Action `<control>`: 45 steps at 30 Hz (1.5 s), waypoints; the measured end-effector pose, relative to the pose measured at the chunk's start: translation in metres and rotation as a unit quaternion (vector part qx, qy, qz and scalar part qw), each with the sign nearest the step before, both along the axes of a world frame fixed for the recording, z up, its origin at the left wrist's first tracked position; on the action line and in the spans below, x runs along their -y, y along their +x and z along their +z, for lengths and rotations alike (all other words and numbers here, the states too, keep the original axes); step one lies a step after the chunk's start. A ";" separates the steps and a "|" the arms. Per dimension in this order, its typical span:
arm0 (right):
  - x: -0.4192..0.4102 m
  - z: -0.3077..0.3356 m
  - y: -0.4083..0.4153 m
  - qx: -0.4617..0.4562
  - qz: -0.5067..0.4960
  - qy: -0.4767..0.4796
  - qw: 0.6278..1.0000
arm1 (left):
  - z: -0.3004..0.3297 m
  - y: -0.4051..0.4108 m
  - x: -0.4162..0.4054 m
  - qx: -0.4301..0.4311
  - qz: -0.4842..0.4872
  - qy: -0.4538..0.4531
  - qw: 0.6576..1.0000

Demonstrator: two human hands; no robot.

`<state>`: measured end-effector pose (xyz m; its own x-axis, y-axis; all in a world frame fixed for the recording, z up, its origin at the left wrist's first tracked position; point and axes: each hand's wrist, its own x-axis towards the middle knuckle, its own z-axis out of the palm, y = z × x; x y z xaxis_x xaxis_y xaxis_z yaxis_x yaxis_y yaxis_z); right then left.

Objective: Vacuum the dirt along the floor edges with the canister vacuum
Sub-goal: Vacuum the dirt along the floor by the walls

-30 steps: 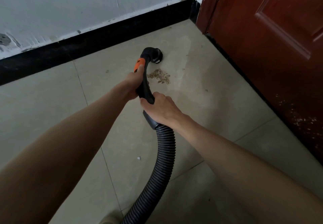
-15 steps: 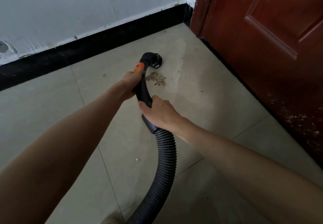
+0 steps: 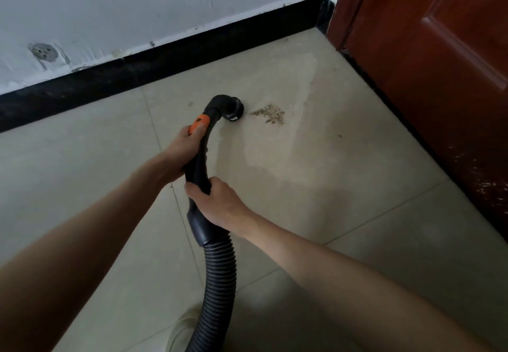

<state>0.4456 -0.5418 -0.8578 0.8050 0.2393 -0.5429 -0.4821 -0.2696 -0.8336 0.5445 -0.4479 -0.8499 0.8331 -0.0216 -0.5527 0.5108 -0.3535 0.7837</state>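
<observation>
No brand, label or legible writing anywhere — only an orange tab (image 3: 200, 124) on the black handle (image 3: 202, 156), with a dark mark too small to read.

Left hand (image 3: 180, 156) gripping the handle's upper part, fingers wrapped round it, thumb resting just below the orange tab. Right hand (image 3: 218, 204) gripping lower down, fingers curled round the handle just above the collar where the ribbed hose (image 3: 218, 283) joins. Both hands closed tight on the handle, a short stretch of bare black tube between them.

Nozzle (image 3: 232, 109) at the curved far end, well beyond the left fingers, mouth down at the floor (image 3: 343, 200). Dirt (image 3: 269, 113) — a small brown patch — lying just right of the nozzle, apart from it, near the door (image 3: 439, 63). Black skirting (image 3: 137, 74) beyond, under a white wall (image 3: 123, 8). Hose trailing back toward the bottom edge.
</observation>
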 end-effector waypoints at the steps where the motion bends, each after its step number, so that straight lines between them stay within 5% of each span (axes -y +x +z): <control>1: 0.000 -0.001 -0.001 0.007 0.007 -0.013 1.000 | -0.002 -0.003 -0.001 -0.003 0.004 -0.005 1.000; 19: 0.053 0.000 0.005 0.028 -0.036 -0.059 0.997 | -0.003 0.009 0.061 0.012 -0.047 -0.028 0.998; 33: 0.053 -0.009 -0.002 -0.063 -0.064 0.067 0.994 | 0.001 0.010 0.069 0.020 -0.173 0.079 0.982; 45: 0.029 0.005 0.001 -0.061 -0.023 0.074 0.995 | 0.011 0.005 0.041 0.009 -0.138 0.071 0.988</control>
<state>0.4465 -0.5708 -0.8532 0.7475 0.2882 -0.5985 -0.5910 -0.1228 -0.7973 0.5500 -0.4887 -0.8393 0.8155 -0.1731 -0.5523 0.3660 -0.5850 0.7238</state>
